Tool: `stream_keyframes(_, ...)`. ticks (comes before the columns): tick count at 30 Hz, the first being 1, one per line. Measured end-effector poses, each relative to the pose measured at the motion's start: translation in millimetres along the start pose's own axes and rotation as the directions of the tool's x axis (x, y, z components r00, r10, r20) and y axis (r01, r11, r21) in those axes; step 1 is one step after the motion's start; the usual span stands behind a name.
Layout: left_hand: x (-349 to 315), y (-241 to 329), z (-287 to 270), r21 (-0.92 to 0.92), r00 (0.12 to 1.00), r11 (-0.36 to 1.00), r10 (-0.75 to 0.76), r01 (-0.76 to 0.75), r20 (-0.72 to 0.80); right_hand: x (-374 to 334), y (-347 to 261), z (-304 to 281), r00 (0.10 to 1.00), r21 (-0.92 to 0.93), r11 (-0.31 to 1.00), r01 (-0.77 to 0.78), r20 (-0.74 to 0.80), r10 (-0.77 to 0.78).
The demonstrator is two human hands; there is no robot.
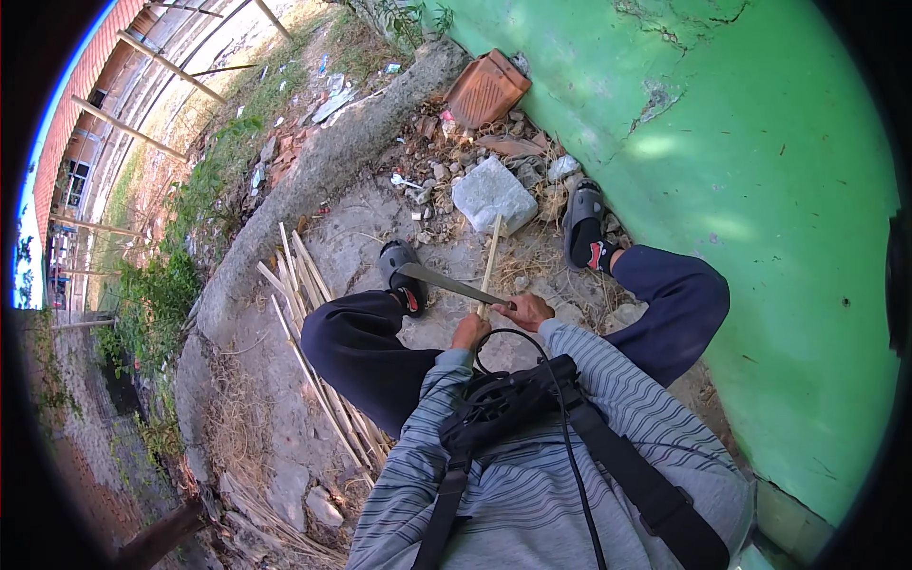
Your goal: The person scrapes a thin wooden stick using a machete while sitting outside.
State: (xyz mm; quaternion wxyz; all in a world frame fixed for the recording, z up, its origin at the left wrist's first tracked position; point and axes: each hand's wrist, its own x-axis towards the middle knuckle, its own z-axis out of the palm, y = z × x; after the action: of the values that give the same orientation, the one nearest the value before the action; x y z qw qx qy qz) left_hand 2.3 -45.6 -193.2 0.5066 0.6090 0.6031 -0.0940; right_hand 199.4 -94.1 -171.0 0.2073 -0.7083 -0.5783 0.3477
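My left hand [470, 332] is closed around the lower end of a thin, pale bamboo strip [491, 256]. The strip runs away from me, its far end at a whitish stone block [494, 196]. My right hand [525, 311] grips the handle end of a long machete [440, 279], the handle mostly hidden by the fingers. Its grey blade points left and crosses the strip just beyond my left hand; whether the edge touches the strip I cannot tell. More split bamboo strips [313, 351] lie in a loose bundle on the ground beside my left leg.
A green wall [760, 209] rises close on my right. A broken orange roof tile [487, 89] leans near it among rubble. To the left runs a low concrete kerb [285, 195], with plants [157, 294] beyond. My shoes stand either side of the block. A black cable [560, 399] hangs over my chest.
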Motion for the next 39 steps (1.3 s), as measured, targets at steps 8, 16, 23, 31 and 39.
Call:
stream_keyframes(8,-13.0,29.7,-8.4,-0.020,0.999,1.000,-0.019,0.020,0.035,12.3,18.7,-3.9,0.950,-0.069,0.955,-0.288,0.101,0.294)
stream_keyframes(16,1.9,10.6,3.4,0.026,0.999,0.999,0.042,-0.042,-0.005,20.0,15.0,-13.7,0.952,-0.056,0.957,-0.285,0.098,0.289)
stream_keyframes(23,-4.6,8.8,-3.4,-0.063,0.998,0.997,-0.043,0.045,0.040,0.7,14.4,0.0,0.987,-0.023,0.991,-0.134,0.083,0.136)
stream_keyframes(31,5.2,1.0,0.9,-0.026,1.000,1.000,-0.016,0.016,0.015,26.9,5.0,-16.3,0.950,-0.061,0.951,-0.302,0.069,0.306)
stream_keyframes(39,2.8,7.8,4.5,-0.004,1.000,1.000,0.005,-0.005,-0.003,8.0,18.6,-16.6,0.987,0.011,0.991,-0.131,0.099,0.129)
